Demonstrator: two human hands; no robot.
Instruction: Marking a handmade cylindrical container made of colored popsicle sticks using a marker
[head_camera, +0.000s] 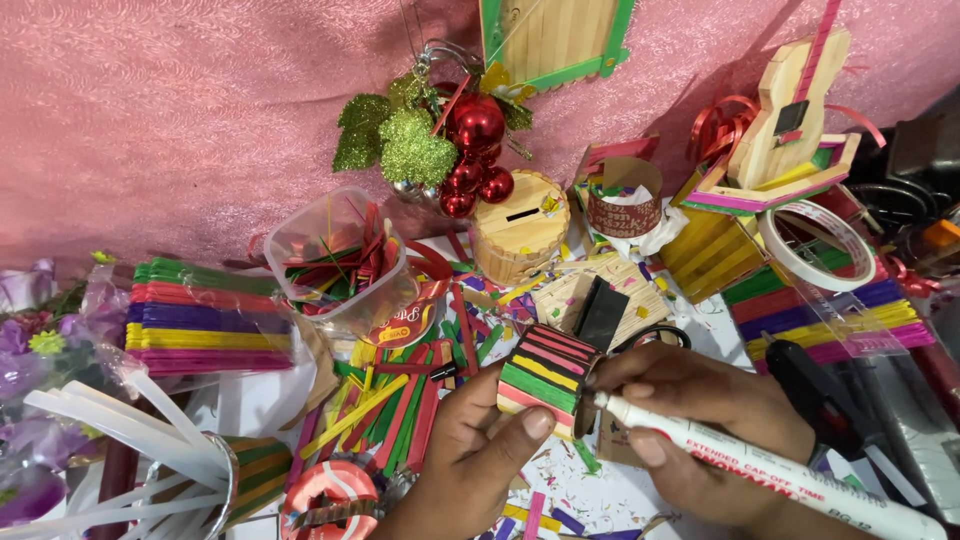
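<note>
Near the middle of the cluttered tabletop (690, 330), the left hand (470, 450) holds up a small striped box (545, 375) built of coloured craft sticks, thumb pressed on its near face and the other fingers wrapped behind it. The right hand (700, 420) grips a white marker (760, 465), fingers closed around the barrel, with the tip touching the box's right edge. Whether the tip is leaving a mark I cannot tell from here.

Just beyond the box lies a flat stick panel with a black strip (600, 310) on it, and farther off stands a round wooden money box (520, 235) with a slot in its lid. To the left sit a clear plastic tub (330, 255) of thin sticks and neat stacks of coloured sticks (205, 320). Red baubles with glittery green leaves (440, 150) hang against the pink cloth (160, 100) at the far side. At right, a roll of tape (815, 245) rests on more sticks, below a wooden guitar model (790, 110).
</note>
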